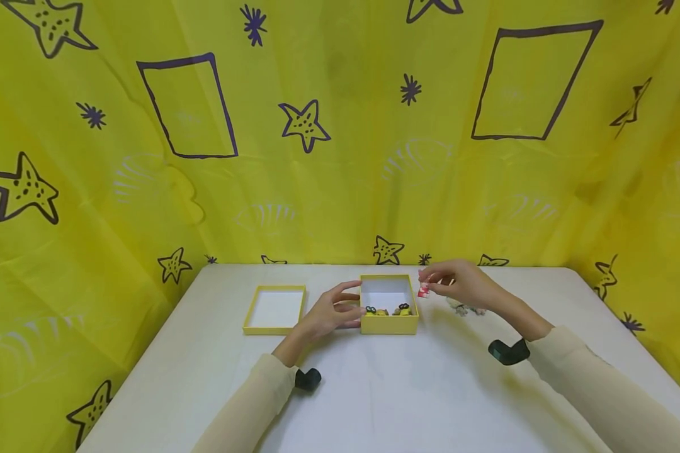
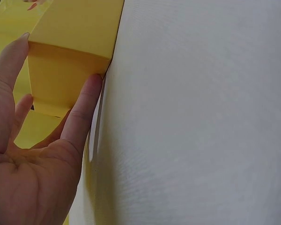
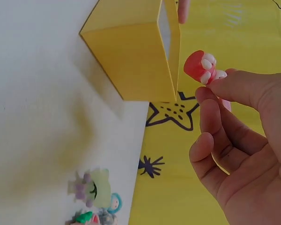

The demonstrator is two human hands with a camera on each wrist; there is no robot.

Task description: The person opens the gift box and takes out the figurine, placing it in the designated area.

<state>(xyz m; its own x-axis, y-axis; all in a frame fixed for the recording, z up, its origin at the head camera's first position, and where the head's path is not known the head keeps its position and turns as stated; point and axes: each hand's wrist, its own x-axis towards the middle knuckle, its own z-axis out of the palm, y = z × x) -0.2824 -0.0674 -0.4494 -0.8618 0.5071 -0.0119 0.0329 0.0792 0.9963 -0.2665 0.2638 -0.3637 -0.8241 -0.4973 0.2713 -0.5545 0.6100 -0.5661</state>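
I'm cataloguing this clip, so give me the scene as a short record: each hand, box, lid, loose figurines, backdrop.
Left hand: touches the yellow box's left side
Right hand: pinches a red-and-white figurine, just right of the box
Yellow box: open, small yellow figurines inside
Lid: off, inner side up, left of the box on the white table
Loose figurines: on the table
Backdrop: yellow curtain with starfish drawings
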